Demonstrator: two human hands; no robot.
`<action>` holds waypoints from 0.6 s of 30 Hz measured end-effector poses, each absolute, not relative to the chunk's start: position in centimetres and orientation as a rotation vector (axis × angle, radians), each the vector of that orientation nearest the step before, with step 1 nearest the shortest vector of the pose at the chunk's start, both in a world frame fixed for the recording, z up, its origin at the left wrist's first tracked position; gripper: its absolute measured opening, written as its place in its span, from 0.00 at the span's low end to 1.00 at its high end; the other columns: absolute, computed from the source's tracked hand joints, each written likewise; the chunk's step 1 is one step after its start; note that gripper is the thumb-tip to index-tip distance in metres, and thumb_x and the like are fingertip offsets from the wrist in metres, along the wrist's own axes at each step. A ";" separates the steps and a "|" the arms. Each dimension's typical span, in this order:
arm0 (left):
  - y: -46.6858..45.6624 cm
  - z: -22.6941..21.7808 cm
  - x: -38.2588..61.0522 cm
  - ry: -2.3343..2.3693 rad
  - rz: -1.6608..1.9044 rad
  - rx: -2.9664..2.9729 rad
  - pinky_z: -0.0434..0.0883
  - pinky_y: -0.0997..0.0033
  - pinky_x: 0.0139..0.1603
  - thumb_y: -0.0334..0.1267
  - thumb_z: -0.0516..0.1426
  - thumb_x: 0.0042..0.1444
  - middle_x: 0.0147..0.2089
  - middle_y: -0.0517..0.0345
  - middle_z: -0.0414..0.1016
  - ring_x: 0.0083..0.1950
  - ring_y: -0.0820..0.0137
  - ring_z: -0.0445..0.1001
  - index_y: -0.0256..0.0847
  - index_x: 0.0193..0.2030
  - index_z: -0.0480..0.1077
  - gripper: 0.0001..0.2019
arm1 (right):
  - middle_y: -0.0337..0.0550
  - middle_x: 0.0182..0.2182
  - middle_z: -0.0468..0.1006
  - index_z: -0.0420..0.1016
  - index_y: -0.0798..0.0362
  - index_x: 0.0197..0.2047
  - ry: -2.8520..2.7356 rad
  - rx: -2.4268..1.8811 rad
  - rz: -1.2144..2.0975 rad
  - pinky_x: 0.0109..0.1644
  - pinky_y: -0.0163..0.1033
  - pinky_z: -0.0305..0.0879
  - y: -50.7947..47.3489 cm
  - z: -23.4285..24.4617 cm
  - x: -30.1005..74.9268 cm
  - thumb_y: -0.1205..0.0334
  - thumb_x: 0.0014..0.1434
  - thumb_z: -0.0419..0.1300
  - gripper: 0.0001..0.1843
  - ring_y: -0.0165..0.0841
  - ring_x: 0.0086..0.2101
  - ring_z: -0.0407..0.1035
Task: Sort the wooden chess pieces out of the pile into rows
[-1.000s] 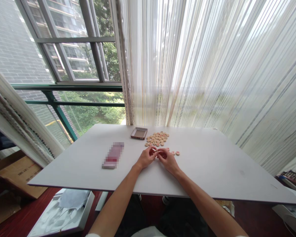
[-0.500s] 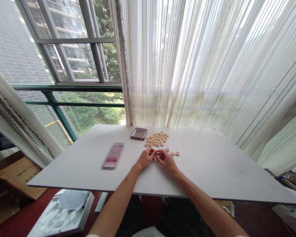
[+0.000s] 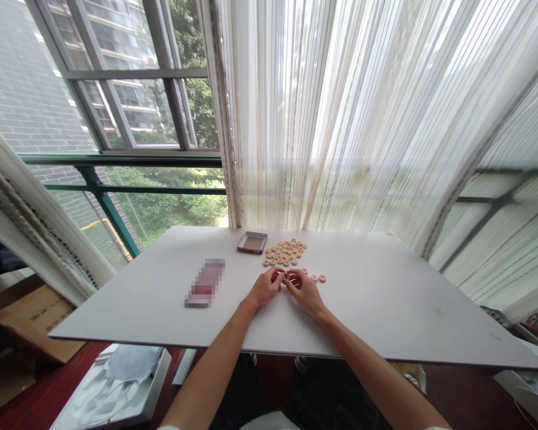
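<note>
Over the middle of the table, my left hand and my right hand meet at the fingertips. Pinched between them is a small round Chinese chess piece with a dark mark on its face. Just beyond my hands lies a cluster of pale wooden Chinese chess pieces, most showing plain faces. A few pieces with red characters, one of them this red-marked piece, lie right of my right hand, whose fingers partly cover that row.
An open shallow box sits at the table's far side. A blurred-out reddish packet lies to the left on the white table. Beyond the far edge hang sheer curtains. On the floor at left are a cardboard box and a white box.
The piece between my fingers has tilted so its dark-marked face shows. My right fingers have shifted slightly, now covering more of the nearest red-marked pieces. The right curtain has swayed.
</note>
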State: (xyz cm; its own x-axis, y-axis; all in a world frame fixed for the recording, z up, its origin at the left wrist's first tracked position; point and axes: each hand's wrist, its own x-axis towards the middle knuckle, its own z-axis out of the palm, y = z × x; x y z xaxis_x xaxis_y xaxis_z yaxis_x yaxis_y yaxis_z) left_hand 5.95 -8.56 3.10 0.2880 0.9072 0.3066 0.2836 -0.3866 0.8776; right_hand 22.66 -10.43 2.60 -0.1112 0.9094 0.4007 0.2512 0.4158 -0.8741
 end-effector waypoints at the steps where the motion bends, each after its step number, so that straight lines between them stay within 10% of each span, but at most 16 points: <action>1: -8.5 3.1 6.0 1.055 1.095 1.835 0.70 0.73 0.32 0.47 0.53 0.62 0.32 0.57 0.78 0.28 0.71 0.74 0.40 0.47 0.70 0.14 | 0.44 0.33 0.79 0.72 0.52 0.47 -1.617 -1.038 0.786 0.35 0.38 0.73 -10.4 2.6 22.7 0.51 0.59 0.60 0.17 0.33 0.30 0.75; 18: -8.7 3.2 6.0 0.989 1.098 1.910 0.72 0.72 0.35 0.42 0.59 0.57 0.37 0.54 0.78 0.35 0.69 0.77 0.39 0.52 0.69 0.17 | 0.45 0.35 0.80 0.72 0.51 0.46 -1.581 -1.046 0.838 0.37 0.39 0.74 -10.4 2.9 23.0 0.51 0.61 0.57 0.15 0.35 0.33 0.77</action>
State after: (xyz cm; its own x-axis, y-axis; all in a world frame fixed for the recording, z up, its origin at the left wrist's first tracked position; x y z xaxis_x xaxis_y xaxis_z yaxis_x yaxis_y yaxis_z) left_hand 5.99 -8.69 3.16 0.3458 0.8682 0.3559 0.2642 -0.4541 0.8509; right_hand 23.03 -10.41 2.85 -0.1036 0.9245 0.3668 0.2153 0.3809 -0.8992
